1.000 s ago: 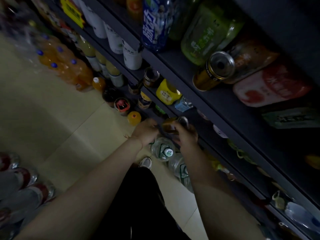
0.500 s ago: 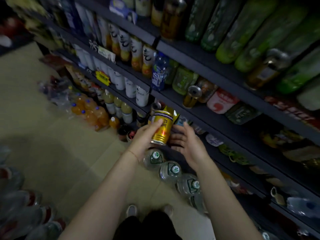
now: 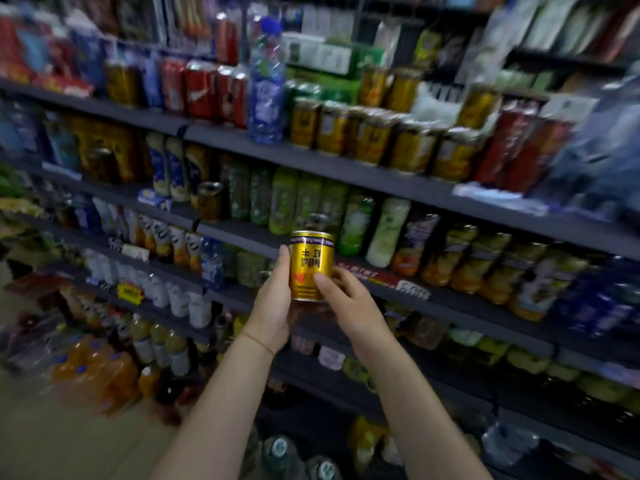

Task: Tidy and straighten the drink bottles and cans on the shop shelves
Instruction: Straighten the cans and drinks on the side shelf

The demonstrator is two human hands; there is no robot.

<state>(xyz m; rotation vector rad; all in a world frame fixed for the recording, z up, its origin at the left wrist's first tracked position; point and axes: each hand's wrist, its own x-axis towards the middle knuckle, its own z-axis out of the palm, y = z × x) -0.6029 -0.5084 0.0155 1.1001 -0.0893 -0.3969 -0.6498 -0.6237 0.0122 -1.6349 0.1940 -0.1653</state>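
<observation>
A gold can point(image 3: 310, 265) with upside-down print is held in front of the shelves at chest height. My left hand point(image 3: 275, 303) wraps its left side and base, thumb up along the can. My right hand point(image 3: 349, 303) grips its right side, thumb across the lower front. Behind the can stands a row of green bottles point(image 3: 294, 202) on a dark shelf point(image 3: 388, 271). One shelf higher is a row of similar gold cans point(image 3: 367, 133).
Red cans point(image 3: 204, 88) and a blue bottle point(image 3: 265, 84) stand on the upper shelf. A lone gold can point(image 3: 209, 200) stands left of the green bottles. Packs of orange drink point(image 3: 93, 372) and water bottles point(image 3: 280, 452) sit on the floor.
Both hands lifted the gold can from the low shelf near the floor up to chest height. The view rose from the bottom shelves to the middle and upper ones.
</observation>
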